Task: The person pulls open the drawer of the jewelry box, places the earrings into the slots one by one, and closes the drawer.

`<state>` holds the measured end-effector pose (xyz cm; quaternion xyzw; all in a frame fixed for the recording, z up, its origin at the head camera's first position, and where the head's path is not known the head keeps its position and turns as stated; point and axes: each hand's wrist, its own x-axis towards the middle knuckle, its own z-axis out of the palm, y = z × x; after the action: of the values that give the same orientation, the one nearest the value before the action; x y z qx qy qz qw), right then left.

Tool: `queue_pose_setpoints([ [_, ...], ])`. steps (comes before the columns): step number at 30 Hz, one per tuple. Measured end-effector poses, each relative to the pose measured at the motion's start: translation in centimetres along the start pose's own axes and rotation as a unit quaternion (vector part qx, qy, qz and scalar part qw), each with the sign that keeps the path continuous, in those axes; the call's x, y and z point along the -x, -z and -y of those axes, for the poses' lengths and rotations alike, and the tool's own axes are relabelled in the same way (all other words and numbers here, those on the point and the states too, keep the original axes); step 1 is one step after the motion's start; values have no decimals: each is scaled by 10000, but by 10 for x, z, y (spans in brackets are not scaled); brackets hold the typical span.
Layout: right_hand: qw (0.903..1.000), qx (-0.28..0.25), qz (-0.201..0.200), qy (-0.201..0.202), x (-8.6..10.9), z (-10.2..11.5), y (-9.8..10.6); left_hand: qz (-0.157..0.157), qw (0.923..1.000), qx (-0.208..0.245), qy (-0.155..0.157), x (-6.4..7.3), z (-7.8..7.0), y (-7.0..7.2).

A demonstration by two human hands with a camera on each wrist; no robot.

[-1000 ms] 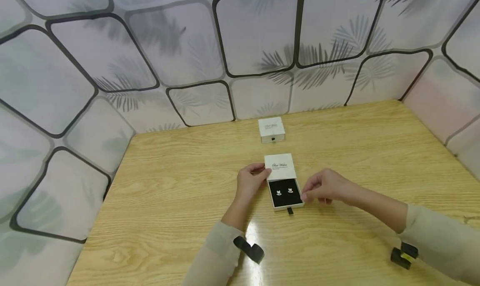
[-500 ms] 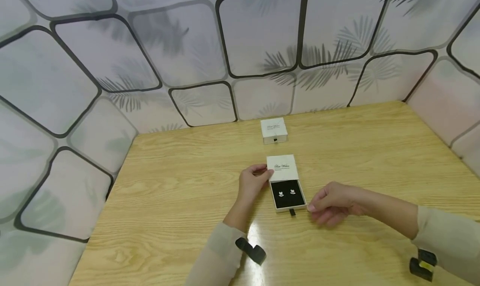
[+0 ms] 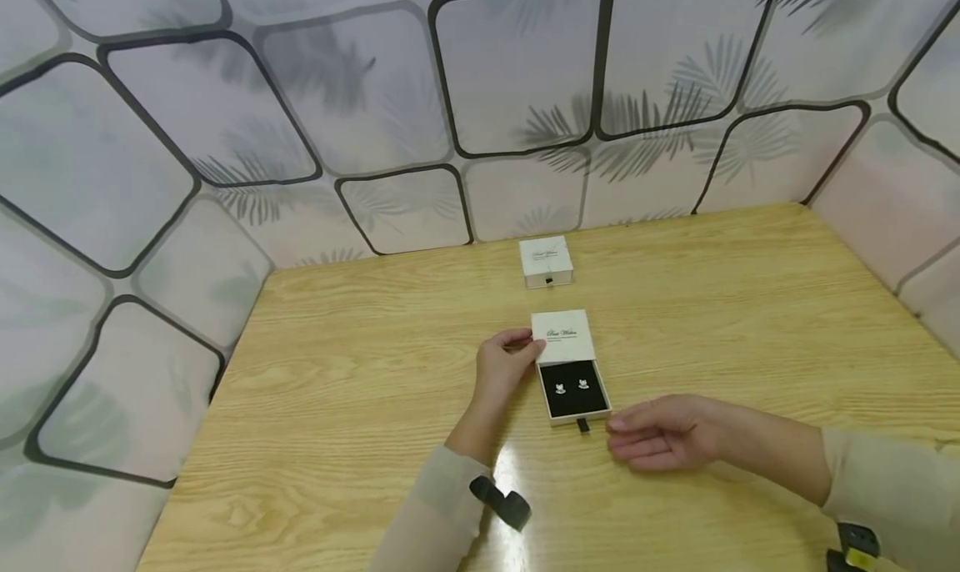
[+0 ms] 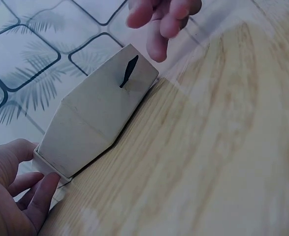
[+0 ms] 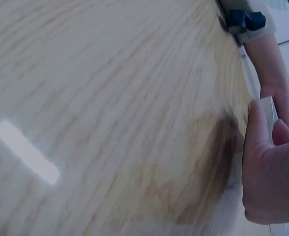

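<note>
A white drawer-style jewelry box lies on the table with its drawer pulled partway out toward me. Two small silvery earrings sit side by side on the drawer's black pad. A black pull tab sticks out in front. My left hand grips the sleeve's left side, thumb on top; the left wrist view shows its fingers at the box's end. Beside the drawer's front right corner, my right hand holds nothing, its fingers loosely bent, close to the tab in the left wrist view.
Another white box, closed and with a small black tab, stands behind on the wooden table. A patterned wall covering borders the table at the back and sides.
My right hand has come away from the drawer's right edge, moved toward me and turned, its fingers loosening. The left hand and both boxes stay in place.
</note>
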<state>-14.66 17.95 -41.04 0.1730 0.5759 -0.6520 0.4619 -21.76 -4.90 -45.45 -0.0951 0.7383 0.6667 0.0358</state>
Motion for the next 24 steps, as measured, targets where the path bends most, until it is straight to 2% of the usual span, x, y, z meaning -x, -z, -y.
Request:
queue_pose_setpoints([
  [4,9990,-435,-116,-8,-2,-5,-6,28,10000,44,68,-1,0,1],
  [8,9977,-672,-33,7,-6,-7,-11,35,10000,59,15,-2,1,2],
  [10,9976,-692,-17,12,-8,-8,-14,53,10000,43,-6,-2,1,2],
  [12,9979,-645,-94,8,-11,-8,-16,82,10000,28,5,5,-8,3],
  [16,9978,-601,-263,-27,-14,-7,-21,112,9999,21,105,5,-8,3],
  [19,9972,-692,-261,-61,-16,-6,-24,84,9999,60,80,-1,0,2],
  [24,9954,-924,-257,-41,-19,-8,-28,74,9999,80,21,1,2,2],
])
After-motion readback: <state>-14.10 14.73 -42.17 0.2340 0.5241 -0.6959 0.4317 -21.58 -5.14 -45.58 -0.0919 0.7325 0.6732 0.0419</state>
